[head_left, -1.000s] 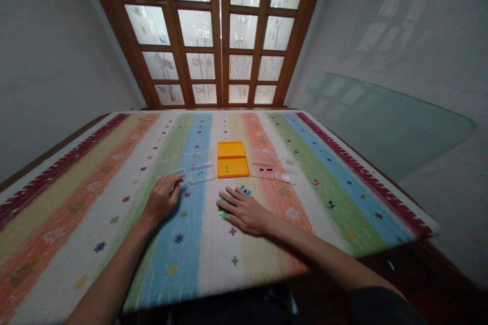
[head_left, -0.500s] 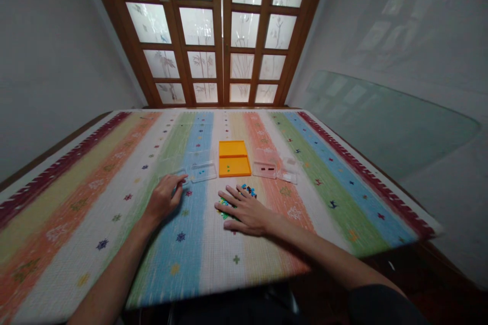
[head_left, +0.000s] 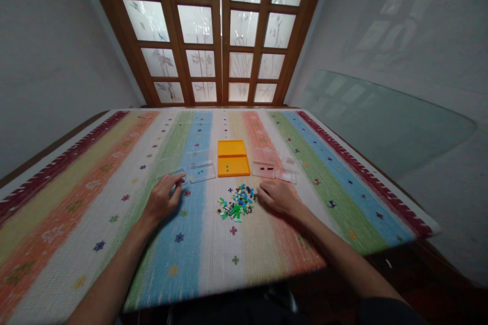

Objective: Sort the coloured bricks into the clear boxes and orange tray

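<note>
A loose pile of small toy bricks (head_left: 237, 208), mostly green, blue, brown and yellow, lies on the striped cloth between my hands. My right hand (head_left: 277, 195) rests at the pile's right edge, its fingers curled in; anything inside them is hidden. My left hand (head_left: 165, 195) lies on the cloth against a clear plastic box (head_left: 162, 177), covering much of it. The left index finger and thumb are bent but apart, with nothing visible between them. Beyond the pile, an open orange case (head_left: 240, 173) holds a few tiny green bricks (head_left: 227, 167).
Left of the orange case stands a clear box (head_left: 203, 179) with small blue bricks. On its right, another clear box (head_left: 263, 174) has two dark brown bricks, beside a further clear box (head_left: 285, 177). The striped tablecloth (head_left: 217, 264) covers the table; glazed doors (head_left: 224, 56) stand behind.
My right hand has moved right off the pile, uncovering the bricks, and its spread fingers have curled in. My left hand has stayed in place.
</note>
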